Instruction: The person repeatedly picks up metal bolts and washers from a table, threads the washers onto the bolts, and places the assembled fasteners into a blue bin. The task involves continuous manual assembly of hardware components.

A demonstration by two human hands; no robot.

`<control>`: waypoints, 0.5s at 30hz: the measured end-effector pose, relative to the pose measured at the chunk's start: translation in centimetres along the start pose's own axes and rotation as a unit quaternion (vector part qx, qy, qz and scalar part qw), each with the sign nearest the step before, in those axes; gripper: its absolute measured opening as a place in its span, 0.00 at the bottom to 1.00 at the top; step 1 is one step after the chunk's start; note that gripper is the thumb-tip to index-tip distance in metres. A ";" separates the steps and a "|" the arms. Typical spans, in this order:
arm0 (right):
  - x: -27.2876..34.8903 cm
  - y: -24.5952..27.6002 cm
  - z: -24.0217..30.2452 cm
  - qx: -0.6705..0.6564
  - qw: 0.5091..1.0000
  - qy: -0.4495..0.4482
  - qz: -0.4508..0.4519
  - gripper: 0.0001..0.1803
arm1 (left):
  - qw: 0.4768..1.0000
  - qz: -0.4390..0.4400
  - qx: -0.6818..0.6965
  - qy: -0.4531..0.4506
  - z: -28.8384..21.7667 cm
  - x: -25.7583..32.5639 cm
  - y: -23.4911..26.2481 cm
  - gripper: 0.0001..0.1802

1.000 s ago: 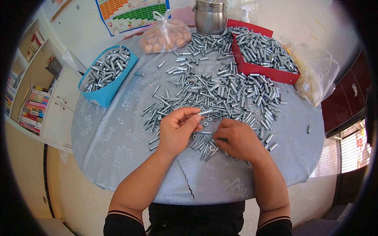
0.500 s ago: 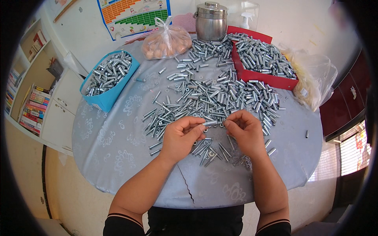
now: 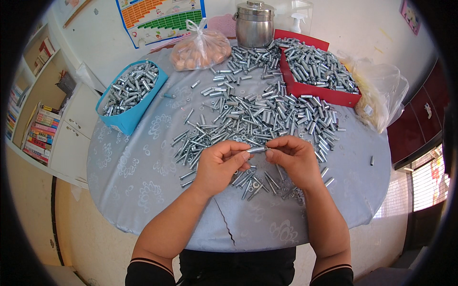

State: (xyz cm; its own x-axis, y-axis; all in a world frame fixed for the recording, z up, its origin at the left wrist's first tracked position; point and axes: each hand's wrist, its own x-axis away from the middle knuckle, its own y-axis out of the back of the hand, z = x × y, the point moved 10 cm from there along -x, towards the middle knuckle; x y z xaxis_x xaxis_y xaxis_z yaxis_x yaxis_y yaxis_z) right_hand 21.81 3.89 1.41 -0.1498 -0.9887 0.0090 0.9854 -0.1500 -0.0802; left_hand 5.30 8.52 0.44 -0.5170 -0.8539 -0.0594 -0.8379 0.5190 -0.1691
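My left hand [image 3: 220, 164] pinches a shiny metal expansion bolt [image 3: 255, 149] between thumb and fingertips, level above the near part of the pile. At its right end the thumb and forefinger of my right hand [image 3: 296, 161] close around the tip; any small part between them is hidden. Behind and below both hands spreads a heap of loose bolts, sleeves, nuts and washers [image 3: 253, 112]. A smaller cluster of thin bolts [image 3: 245, 181] lies between my wrists.
A blue box [image 3: 131, 123] of finished-looking bolts stands left, a red box [image 3: 329, 97] of them at the back right. Behind are a knotted bag of round brown things [image 3: 200, 51], a steel pot [image 3: 255, 26] and a clear plastic bag [image 3: 381, 102]. A grey cloth covers the round table [image 3: 129, 190].
My right hand has moved slightly left, and its fingertips now meet the end of the expansion bolt. My left hand keeps its hold in nearly the same place.
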 end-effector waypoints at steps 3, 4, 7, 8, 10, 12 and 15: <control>-0.1 -0.2 -0.4 -0.006 1.000 -0.005 0.020 0.10 | 1.000 0.009 0.009 0.003 0.0 -0.2 0.0 0.10; -0.1 -0.3 -0.4 -0.004 1.000 -0.014 0.027 0.10 | 1.000 0.008 0.014 0.002 -0.1 -0.3 0.1 0.10; -0.2 0.2 1.0 0.125 0.991 0.055 -0.011 0.09 | 1.000 -0.016 0.020 0.001 -0.1 -0.3 0.7 0.10; -0.1 0.3 1.9 0.188 0.977 0.094 -0.033 0.09 | 0.999 -0.037 0.017 0.000 -0.1 -0.4 1.0 0.10; 0.3 -0.8 4.0 0.375 0.895 0.239 -0.023 0.09 | 0.998 -0.068 0.016 -0.007 0.0 -0.4 1.7 0.10; 0.5 -2.1 4.2 0.481 0.824 0.299 -0.014 0.09 | 0.996 -0.087 0.016 -0.018 -0.1 -0.6 2.3 0.10; 0.1 -3.3 3.5 0.536 0.794 0.287 -0.004 0.09 | 0.995 -0.086 0.038 -0.019 -0.2 -0.4 2.4 0.10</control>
State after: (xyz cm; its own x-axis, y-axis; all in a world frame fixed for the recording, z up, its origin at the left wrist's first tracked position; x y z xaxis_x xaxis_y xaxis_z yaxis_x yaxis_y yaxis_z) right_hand 18.78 4.28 5.13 0.1349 -0.8693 -0.4754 0.4410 -0.3770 0.8145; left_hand 3.51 10.14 0.23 -0.3581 -0.9317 -0.0605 -0.8970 0.3612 -0.2547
